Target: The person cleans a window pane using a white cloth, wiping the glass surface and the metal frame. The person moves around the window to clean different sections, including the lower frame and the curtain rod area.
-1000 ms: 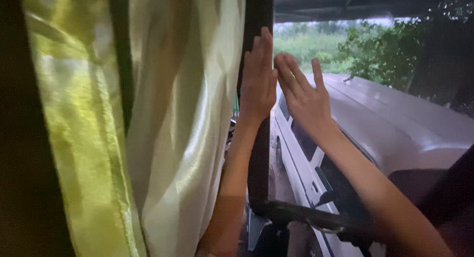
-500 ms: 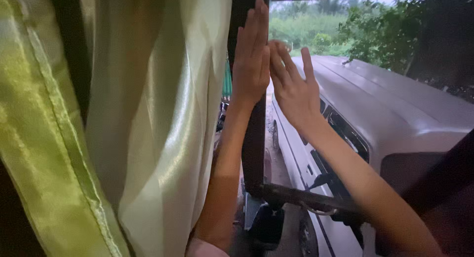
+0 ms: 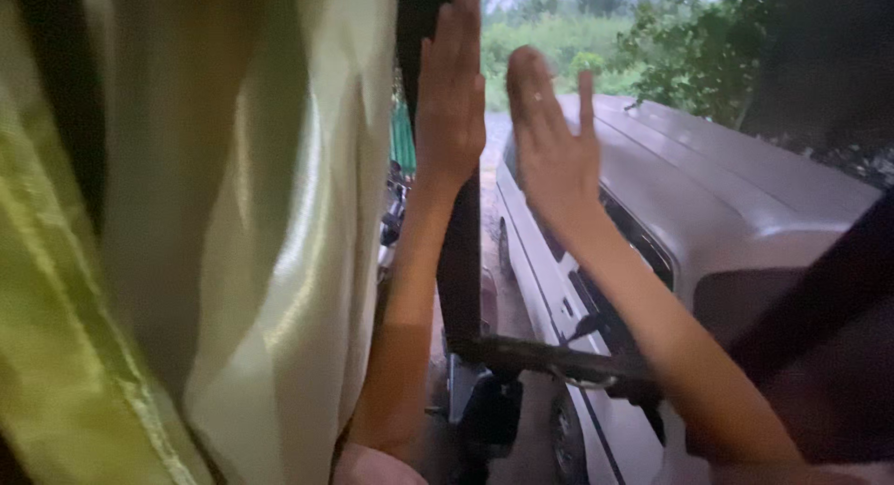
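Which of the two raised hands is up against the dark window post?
The left hand: it lies flat along the dark post, next to the curtain. The right hand is raised in front of the white vehicle outside.

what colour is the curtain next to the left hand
Pale yellow-green and shiny, with a brighter green band; the curtain shows best in the head view.

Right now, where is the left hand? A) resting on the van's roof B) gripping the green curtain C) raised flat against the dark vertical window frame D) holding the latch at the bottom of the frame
C: the left hand is open, fingers straight up, lying along the dark vertical window frame, with the green curtain to its left untouched and the right hand raised beside it.
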